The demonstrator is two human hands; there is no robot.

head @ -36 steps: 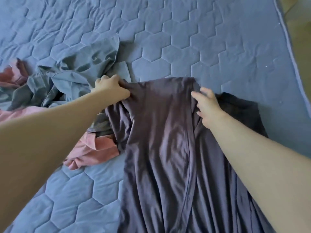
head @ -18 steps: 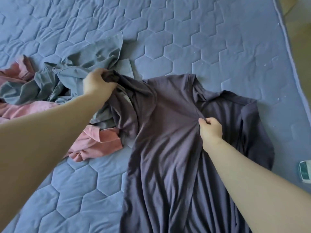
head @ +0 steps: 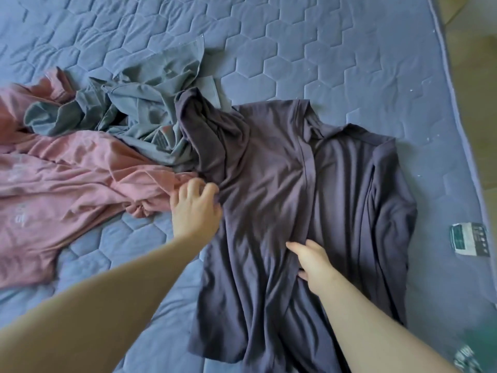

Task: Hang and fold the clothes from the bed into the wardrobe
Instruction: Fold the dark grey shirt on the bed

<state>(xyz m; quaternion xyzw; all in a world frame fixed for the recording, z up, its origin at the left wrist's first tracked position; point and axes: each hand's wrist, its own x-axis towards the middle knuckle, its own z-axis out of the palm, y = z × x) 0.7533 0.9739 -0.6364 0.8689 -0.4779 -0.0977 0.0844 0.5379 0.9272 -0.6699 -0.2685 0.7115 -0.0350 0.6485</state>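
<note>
Three garments lie on the bed: one dark purple shirt, one grey garment, one pink garment. The left hand pinches the purple shirt's edge, with the pink garment just beside it. The right hand grips a fold at the shirt's middle. One small packet lies well out beyond the right hand.

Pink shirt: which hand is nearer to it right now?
Left. The left hand is at the pink shirt's right edge, where it meets the dark purple shirt. The right hand lies farther right, on the purple shirt's middle.
</note>
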